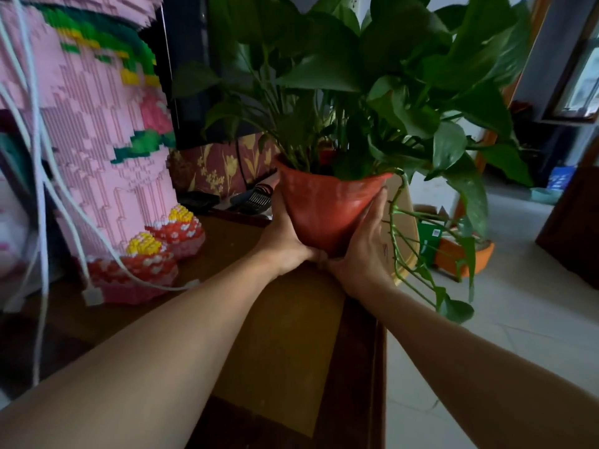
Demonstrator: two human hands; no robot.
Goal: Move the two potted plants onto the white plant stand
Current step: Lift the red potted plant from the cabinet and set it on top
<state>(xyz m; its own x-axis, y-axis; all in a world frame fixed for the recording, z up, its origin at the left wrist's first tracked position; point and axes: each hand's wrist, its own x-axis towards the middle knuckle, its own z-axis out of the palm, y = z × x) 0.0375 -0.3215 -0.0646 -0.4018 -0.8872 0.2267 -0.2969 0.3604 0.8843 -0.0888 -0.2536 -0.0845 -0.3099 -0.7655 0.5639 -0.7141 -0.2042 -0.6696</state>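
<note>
A red plastic pot with a leafy green plant hangs in the air above the right end of a brown wooden table. My left hand cups its left side and base. On the pot's right side, my right hand presses with the fingers reaching up toward the rim. Long vines trail down on the right. An orange pot stands on the floor at right, partly behind leaves. No white plant stand is in view.
A large pink block-built sculpture with red and yellow flowers stands on the table's left side. White cables hang over it. A dark screen is behind. Grey tiled floor spreads to the right, with a green box and a dark cabinet.
</note>
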